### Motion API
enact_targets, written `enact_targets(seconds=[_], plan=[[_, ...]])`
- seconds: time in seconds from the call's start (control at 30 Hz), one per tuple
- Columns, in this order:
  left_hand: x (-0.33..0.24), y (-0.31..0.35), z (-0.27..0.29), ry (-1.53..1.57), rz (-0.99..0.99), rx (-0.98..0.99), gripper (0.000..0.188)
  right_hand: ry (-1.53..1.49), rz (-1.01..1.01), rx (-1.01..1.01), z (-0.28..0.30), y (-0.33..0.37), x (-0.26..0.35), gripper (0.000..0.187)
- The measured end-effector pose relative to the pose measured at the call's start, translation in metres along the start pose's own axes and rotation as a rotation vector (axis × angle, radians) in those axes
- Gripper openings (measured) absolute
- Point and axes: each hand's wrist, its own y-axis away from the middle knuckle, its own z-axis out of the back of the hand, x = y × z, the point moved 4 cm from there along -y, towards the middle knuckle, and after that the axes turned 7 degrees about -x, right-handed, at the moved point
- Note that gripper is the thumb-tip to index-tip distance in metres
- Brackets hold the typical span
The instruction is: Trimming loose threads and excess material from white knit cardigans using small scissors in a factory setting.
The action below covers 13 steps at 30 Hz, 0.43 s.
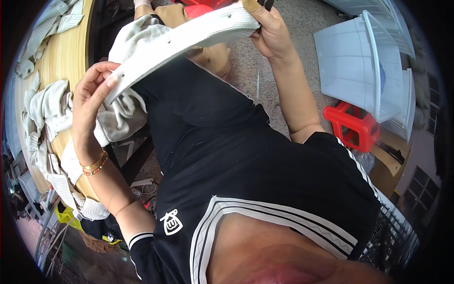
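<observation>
A white ribbed knit band (184,40) with several small dark holes or marks along it is stretched across the upper middle. My left hand (92,92) pinches its lower left end between thumb and fingers. At its upper right end my right hand (274,35) is closed on the band; one finger wears a tan cover. A small black object shows by that hand at the picture's top edge, too cut off to name. Pale knit fabric (123,118) hangs behind and below the band, beside my left hand and against my dark-clothed legs.
On the left, a wooden table (71,38) bears several white knit pieces (49,106). Pale blue plastic bins (347,61) stand at the right, with a red plastic stool (352,125) below them. Speckled floor (302,42) lies between. Cables (144,189) lie under the table.
</observation>
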Motion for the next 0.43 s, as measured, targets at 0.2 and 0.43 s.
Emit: enact_targets(seconds=[0.2,0.43], plan=[[0.034,-0.032,0.004,-0.299,-0.056,0.043,0.026,-0.514,0.222,0.014,0.027,0.004,0.004,0.029],[0.067,-0.035,0.023,-0.152,0.030,-0.147,0.032,-0.665,0.190,0.107,0.045,-0.003,0.002,0.034]])
